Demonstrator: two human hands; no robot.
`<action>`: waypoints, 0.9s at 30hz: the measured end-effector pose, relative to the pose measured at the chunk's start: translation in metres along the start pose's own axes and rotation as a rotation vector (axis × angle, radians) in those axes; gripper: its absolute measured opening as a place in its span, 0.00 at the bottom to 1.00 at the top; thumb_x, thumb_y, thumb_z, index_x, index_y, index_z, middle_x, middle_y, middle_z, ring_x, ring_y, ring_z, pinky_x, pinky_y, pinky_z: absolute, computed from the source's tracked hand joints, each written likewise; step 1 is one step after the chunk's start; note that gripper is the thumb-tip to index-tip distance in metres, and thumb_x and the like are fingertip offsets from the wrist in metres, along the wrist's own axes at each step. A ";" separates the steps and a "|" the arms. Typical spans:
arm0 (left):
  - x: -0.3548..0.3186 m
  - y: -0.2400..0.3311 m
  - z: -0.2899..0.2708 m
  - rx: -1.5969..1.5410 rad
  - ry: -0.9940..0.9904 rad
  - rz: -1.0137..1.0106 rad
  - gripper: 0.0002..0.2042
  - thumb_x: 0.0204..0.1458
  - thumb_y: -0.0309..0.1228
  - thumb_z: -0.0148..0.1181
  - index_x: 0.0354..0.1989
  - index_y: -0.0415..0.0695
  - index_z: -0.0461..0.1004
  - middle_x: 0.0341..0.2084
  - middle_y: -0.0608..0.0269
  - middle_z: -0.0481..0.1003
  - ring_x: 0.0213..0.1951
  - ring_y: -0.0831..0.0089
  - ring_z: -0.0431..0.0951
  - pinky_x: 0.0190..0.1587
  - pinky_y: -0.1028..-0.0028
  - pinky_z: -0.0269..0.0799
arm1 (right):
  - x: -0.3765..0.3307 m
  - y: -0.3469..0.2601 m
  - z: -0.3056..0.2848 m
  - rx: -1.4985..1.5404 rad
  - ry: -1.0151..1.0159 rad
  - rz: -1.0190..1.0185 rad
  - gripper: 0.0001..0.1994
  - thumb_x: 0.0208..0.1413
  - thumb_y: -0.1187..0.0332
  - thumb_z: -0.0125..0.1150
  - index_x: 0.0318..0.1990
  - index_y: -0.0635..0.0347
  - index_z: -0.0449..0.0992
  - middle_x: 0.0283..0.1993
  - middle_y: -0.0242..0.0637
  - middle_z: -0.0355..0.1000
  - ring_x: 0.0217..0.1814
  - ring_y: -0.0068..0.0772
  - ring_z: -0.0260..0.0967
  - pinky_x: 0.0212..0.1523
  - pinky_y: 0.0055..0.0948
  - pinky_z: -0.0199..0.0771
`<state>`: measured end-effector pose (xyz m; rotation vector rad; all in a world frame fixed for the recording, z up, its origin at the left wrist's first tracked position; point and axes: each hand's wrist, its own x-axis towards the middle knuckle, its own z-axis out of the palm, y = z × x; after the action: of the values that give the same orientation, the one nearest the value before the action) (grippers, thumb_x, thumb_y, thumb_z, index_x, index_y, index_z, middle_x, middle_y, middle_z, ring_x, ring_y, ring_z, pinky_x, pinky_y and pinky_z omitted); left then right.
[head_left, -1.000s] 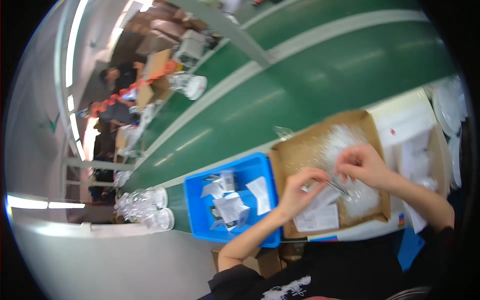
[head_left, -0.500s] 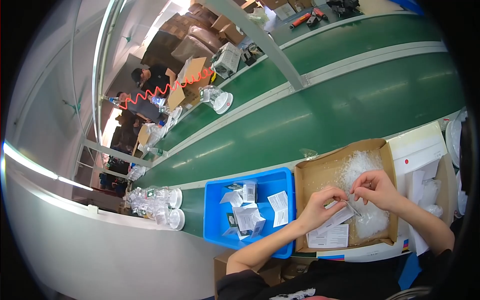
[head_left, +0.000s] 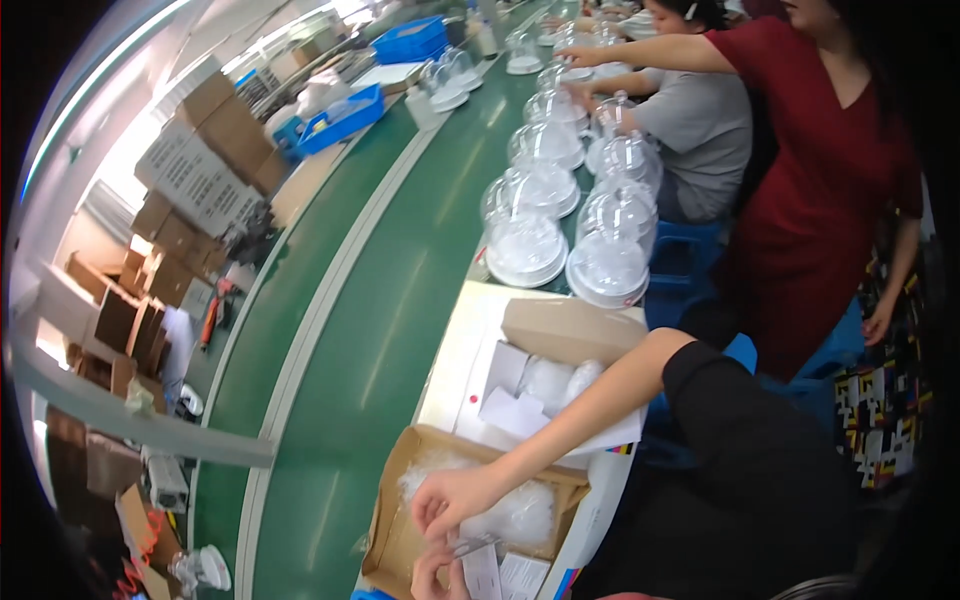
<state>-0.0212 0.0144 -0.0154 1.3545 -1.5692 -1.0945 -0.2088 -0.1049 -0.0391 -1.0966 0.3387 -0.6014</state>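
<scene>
Right hand [head_left: 455, 497] over the open cardboard box [head_left: 390, 540] at the desk's [head_left: 455, 350] near edge, fingers curled narrow around a small clear plastic bag [head_left: 470, 545], pinched at its top. Left hand [head_left: 432, 578] just below, touching the same bag, cut by the frame's lower edge; grip not discernible. Wide bare green conveyor belt [head_left: 370, 330] left of the box. Clear domes [head_left: 560, 210] crowded ahead along the belt's right edge.
</scene>
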 end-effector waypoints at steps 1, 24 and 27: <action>0.004 0.011 0.005 0.086 0.004 0.061 0.08 0.49 0.13 0.59 0.34 0.39 0.74 0.44 0.53 0.73 0.47 0.63 0.74 0.54 0.67 0.67 | -0.003 -0.001 0.000 -0.004 -0.003 -0.007 0.06 0.56 0.72 0.61 0.36 0.66 0.73 0.33 0.37 0.77 0.35 0.25 0.76 0.34 0.23 0.79; 0.007 0.015 0.006 0.235 0.069 0.126 0.05 0.49 0.16 0.63 0.33 0.36 0.75 0.31 0.57 0.76 0.35 0.69 0.75 0.43 0.72 0.71 | -0.005 0.009 0.003 -0.493 -0.102 -0.253 0.05 0.51 0.72 0.61 0.31 0.65 0.78 0.28 0.34 0.77 0.31 0.23 0.74 0.34 0.24 0.74; 0.006 0.016 0.007 0.207 0.073 0.127 0.05 0.49 0.15 0.63 0.33 0.36 0.75 0.31 0.57 0.76 0.35 0.69 0.75 0.43 0.72 0.71 | -0.004 0.015 0.001 -0.413 -0.091 -0.229 0.06 0.52 0.72 0.60 0.32 0.66 0.77 0.28 0.34 0.77 0.29 0.22 0.73 0.30 0.23 0.73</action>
<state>-0.0342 0.0102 -0.0025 1.3917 -1.7262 -0.8145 -0.2069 -0.0970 -0.0522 -1.5697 0.2658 -0.6988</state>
